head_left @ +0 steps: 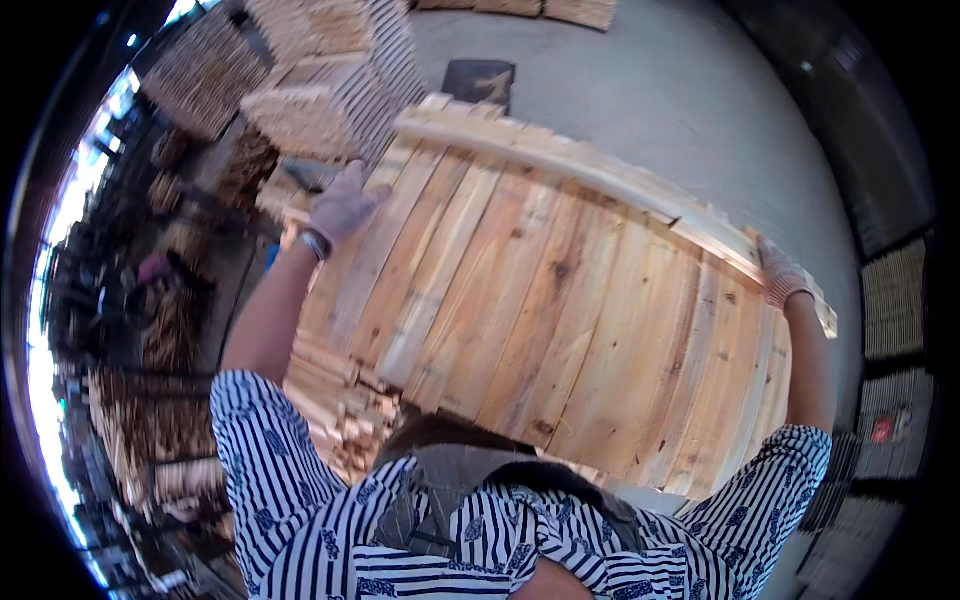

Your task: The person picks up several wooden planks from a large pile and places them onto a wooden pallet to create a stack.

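Note:
A wide layer of pale wooden boards lies side by side in front of me, with knots and reddish streaks in the grain. Across its far ends runs a long wooden strip, made of more than one piece. My left hand, in a light glove, rests at the layer's far left corner with its fingers spread. At the far right corner, my gloved right hand touches the right part of the strip, fingers stretched out along it. The undersides of both hands are hidden.
Stacked timber stands beyond my left hand. Small wood pieces are piled by the near left corner. A dark flat object lies on the grey floor past the boards. More stacks line the right side.

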A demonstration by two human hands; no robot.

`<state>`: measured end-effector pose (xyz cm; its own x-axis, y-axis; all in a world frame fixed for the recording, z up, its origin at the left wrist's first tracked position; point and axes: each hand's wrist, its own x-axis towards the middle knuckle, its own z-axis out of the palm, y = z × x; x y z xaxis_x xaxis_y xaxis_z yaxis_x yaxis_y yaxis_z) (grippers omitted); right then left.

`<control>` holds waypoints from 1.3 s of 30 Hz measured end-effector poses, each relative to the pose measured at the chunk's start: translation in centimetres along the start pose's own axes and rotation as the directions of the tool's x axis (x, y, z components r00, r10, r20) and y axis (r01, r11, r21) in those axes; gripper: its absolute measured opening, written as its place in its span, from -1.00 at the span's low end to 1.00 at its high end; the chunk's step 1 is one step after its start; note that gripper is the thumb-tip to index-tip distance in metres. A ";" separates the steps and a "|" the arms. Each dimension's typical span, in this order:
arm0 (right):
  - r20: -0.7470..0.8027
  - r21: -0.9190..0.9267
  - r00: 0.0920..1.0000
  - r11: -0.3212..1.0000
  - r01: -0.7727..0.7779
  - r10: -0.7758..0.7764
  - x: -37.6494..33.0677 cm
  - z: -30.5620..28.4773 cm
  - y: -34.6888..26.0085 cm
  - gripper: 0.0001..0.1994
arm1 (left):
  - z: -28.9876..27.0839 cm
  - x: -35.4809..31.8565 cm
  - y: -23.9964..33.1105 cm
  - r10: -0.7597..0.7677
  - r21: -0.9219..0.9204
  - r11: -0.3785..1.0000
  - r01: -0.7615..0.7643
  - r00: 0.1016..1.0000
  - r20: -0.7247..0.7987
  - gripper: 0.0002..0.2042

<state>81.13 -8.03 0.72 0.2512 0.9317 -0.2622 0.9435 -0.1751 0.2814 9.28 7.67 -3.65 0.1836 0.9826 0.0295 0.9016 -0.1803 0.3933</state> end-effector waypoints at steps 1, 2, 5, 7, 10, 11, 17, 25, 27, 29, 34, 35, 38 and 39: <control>0.021 0.053 1.000 0.998 0.022 -0.023 0.3 -0.6 -0.6 -0.20 | -0.9 -0.7 -3.5 -0.193 0.015 0.981 0.194 0.960 0.201 -0.33; 0.025 0.035 1.000 0.999 0.009 -0.010 0.4 0.1 0.4 -0.18 | -0.4 -1.8 -4.0 -0.207 -0.087 0.965 0.248 0.921 0.329 -0.36; -0.009 -0.051 1.000 0.999 0.007 -0.007 1.1 1.7 1.9 -0.13 | 0.2 -2.7 -5.7 -0.118 -0.284 0.912 0.296 0.852 0.510 -0.42; -0.010 -0.093 1.000 0.996 -0.013 0.012 1.5 1.5 1.2 -0.09 | 2.9 -2.6 -10.4 -0.013 -0.263 0.953 0.148 0.891 0.454 -0.41; 0.039 -0.117 0.995 0.989 -0.088 0.093 1.5 1.7 1.2 -0.02 | 4.4 -4.4 -11.3 0.102 -0.046 0.995 -0.091 0.907 0.409 -0.51; 0.034 -0.118 0.994 0.988 -0.103 0.108 1.8 2.3 2.1 0.00 | 4.2 -4.2 -10.4 0.145 0.050 0.982 -0.180 0.903 0.404 -0.55; -0.041 -0.076 0.999 0.997 -0.026 0.023 2.4 4.4 4.0 0.02 | 0.9 -5.2 -4.8 -0.026 0.021 1.000 0.021 0.954 0.297 -0.61; -0.140 -0.115 0.990 0.993 -0.012 -0.004 2.9 5.2 4.9 0.04 | 3.0 -5.7 -6.9 -0.139 -0.417 0.876 0.241 0.955 0.261 -0.21; -0.128 -0.113 0.990 0.991 -0.067 0.052 3.1 5.5 4.8 0.04 | 3.2 -4.9 -7.0 -0.122 -0.494 0.829 0.263 0.947 0.299 -0.19; -0.131 -0.121 0.990 0.990 -0.075 0.059 3.3 5.5 4.7 0.07 | 1.3 -5.7 -4.3 -0.168 -0.446 0.843 0.302 0.934 0.314 -0.18; -0.190 -0.104 0.982 0.995 -0.013 -0.007 3.9 6.4 6.1 0.07 | -0.7 -6.1 -2.4 -0.225 -0.270 0.915 0.301 0.934 0.277 -0.16; -0.199 -0.080 0.980 0.997 0.010 -0.026 3.9 6.7 6.5 0.06 | 0.2 -6.4 -2.5 -0.239 -0.219 0.932 0.289 0.943 0.231 -0.15; -0.194 -0.048 0.980 0.998 0.028 -0.037 3.1 7.1 6.6 0.02 | 0.4 -6.3 -3.0 -0.213 -0.267 0.919 0.289 0.936 0.281 -0.14; -0.179 -0.068 0.984 0.998 0.012 -0.024 2.9 6.7 5.6 -0.02 | 1.4 -6.7 -3.7 -0.212 -0.326 0.897 0.298 0.938 0.274 -0.14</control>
<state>88.60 -8.40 -4.61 0.1853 0.9776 -0.0997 0.9295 -0.1414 0.3406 5.27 1.70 -6.60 0.0885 0.9474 -0.3075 0.7360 0.1458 0.6611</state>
